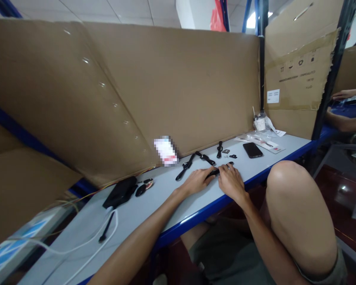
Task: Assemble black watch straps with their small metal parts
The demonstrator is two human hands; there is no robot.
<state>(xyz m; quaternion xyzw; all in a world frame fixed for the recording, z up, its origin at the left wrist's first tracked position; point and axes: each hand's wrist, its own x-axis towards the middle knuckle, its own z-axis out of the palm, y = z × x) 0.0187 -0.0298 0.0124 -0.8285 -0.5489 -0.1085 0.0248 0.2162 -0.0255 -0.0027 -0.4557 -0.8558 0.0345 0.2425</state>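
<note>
My left hand [197, 181] rests on the table with its fingers closed on a slim black strap-like piece [212, 173]. From the other side, my right hand [231, 181] grips the same piece, fingers bent over its end. A dark rounded tip [231, 163] shows just beyond the right fingers; whether it belongs to the held piece I cannot tell. Behind the hands lie more slim black pieces: a long one [185, 167], a bent one [206, 158] and a short one [219, 149]. Small dark parts [233, 156] lie beside them.
A lit phone [166, 151] leans on the cardboard wall [195, 91]. To the right are a dark phone [252, 150], plastic packaging [262, 141] and a cup [259, 123]. A black pouch [120, 192] and white cable [116, 221] lie left. Another person's hands [348, 95] show far right.
</note>
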